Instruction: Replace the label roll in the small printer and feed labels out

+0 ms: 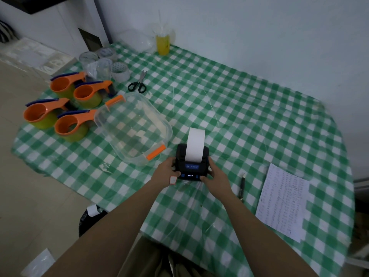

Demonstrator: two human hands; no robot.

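Observation:
A small black label printer point(192, 166) with blue buttons and a lit display stands on the green checked tablecloth point(249, 120). A white strip of labels point(195, 144) sticks up and back out of its top slot. My left hand point(167, 170) grips the printer's left side, thumb near the front buttons, and a small red-edged label point(173, 180) is stuck on that hand. My right hand point(214, 172) holds the right side, thumb at the front edge. Whether the lid is latched is hard to tell.
A clear plastic box point(133, 126) with orange latches sits just left of the printer. Several orange tape dispensers point(65, 108), tape rolls point(119, 70), scissors point(138, 83) and a yellow drink cup point(163, 44) lie farther back. A pen point(242, 185) and a printed sheet point(281, 200) lie to the right.

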